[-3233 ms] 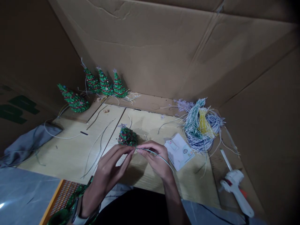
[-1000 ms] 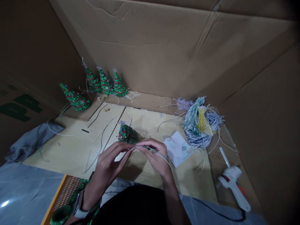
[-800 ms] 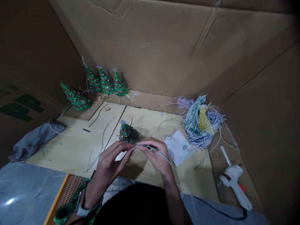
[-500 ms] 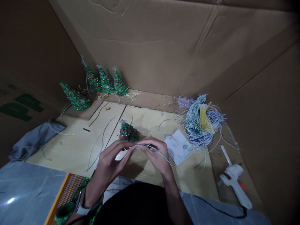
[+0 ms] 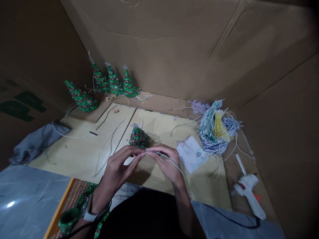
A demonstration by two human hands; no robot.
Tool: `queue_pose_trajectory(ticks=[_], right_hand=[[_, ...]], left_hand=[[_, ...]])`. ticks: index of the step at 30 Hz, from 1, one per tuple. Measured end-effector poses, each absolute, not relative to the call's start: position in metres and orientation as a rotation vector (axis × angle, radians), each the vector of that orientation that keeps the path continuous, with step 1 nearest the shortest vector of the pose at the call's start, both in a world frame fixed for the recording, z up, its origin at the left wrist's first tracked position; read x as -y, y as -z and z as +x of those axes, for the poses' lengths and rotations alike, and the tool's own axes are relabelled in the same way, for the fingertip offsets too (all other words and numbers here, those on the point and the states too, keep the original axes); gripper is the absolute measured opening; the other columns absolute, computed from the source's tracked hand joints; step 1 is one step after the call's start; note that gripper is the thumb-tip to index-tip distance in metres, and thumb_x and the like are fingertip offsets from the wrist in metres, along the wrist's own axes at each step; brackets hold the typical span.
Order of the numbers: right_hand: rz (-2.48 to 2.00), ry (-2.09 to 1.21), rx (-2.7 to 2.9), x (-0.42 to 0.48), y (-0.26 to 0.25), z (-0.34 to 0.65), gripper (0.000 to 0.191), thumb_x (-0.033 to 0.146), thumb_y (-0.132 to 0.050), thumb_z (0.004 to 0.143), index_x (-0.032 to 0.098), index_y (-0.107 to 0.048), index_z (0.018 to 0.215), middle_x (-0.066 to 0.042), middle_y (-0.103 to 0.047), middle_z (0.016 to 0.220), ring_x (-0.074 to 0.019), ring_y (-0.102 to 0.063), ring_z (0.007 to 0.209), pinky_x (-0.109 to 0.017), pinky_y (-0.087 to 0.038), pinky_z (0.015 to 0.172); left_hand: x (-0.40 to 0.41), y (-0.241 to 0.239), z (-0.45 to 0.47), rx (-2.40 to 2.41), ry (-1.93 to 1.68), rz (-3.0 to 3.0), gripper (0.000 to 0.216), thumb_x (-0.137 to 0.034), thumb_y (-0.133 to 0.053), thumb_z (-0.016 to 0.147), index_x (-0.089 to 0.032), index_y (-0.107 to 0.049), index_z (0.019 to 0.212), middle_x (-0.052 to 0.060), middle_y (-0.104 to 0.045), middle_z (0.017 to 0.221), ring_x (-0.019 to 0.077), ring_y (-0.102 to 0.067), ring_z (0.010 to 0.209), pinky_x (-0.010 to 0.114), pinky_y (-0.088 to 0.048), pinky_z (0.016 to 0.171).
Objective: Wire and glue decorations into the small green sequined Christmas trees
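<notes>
Both hands meet at the front middle of the table, fingertips pinched together. A thin pale green wire (image 5: pixel 171 160) runs from the pinch across my right hand (image 5: pixel 166 162) toward the wrist. My left hand (image 5: pixel 122 162) closes its thumb and fingers on the wire's end, touching the right fingertips. Just beyond the hands stands a small green Christmas tree (image 5: pixel 139 137) with red garland and a pale star on top. The wire's exact end is hidden between the fingers.
Several decorated trees (image 5: pixel 114 83) stand at the back left. Right of the hands lie a white card (image 5: pixel 191 156), bundled wires (image 5: pixel 211 132) and a white glue gun (image 5: pixel 249 189). A grey cloth (image 5: pixel 37 142) hangs over the left edge. Cardboard walls surround the table.
The view has shifted slightly, so the table things sit a little differently in frame. Both hands keep the same pinch on the wire, with only slight finger movement.
</notes>
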State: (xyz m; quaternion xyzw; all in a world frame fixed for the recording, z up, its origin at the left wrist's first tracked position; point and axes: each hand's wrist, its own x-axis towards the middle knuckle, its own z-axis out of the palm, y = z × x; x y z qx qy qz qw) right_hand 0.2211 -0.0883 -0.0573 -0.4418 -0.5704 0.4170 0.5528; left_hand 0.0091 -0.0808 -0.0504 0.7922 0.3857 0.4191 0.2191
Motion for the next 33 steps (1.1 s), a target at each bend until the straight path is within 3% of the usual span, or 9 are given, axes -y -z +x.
queue_pose_trajectory(ticks=[18,25,33], right_hand=[[-1.153,-0.987,1.311,0.091,0.063,0.224,0.010,0.036,-0.082,0.100,0.028,-0.088,0.100,-0.001,-0.086,0.098,-0.0173,-0.080,0.089,-0.028,-0.060,0.081],[-1.116,-1.011,1.278,0.093,0.064,0.225,0.009,0.037,-0.082,0.100,0.030,-0.088,0.100,-0.001,-0.087,0.100,-0.0181,-0.080,0.093,-0.029,-0.061,0.085],[-1.106,-1.046,1.208,0.095,0.066,0.232,0.012,0.039,-0.082,0.099,0.029,-0.088,0.101,-0.001,-0.086,0.097,-0.0181,-0.080,0.088,-0.030,-0.062,0.087]], left_hand=[[0.076,0.042,-0.007,-1.212,-1.285,2.120,0.026,-0.016,-0.084,0.098,-0.021,-0.074,0.122,0.003,-0.077,0.112,0.0139,-0.072,0.091,0.027,-0.059,0.082],[0.078,0.037,0.003,-1.121,-1.206,2.214,0.023,-0.012,-0.080,0.100,-0.024,-0.079,0.119,0.004,-0.079,0.113,0.0187,-0.075,0.107,0.031,-0.061,0.092],[0.080,0.037,0.017,-1.078,-1.169,2.260,0.027,-0.011,-0.080,0.099,-0.024,-0.080,0.123,0.006,-0.079,0.116,0.0191,-0.076,0.108,0.032,-0.064,0.093]])
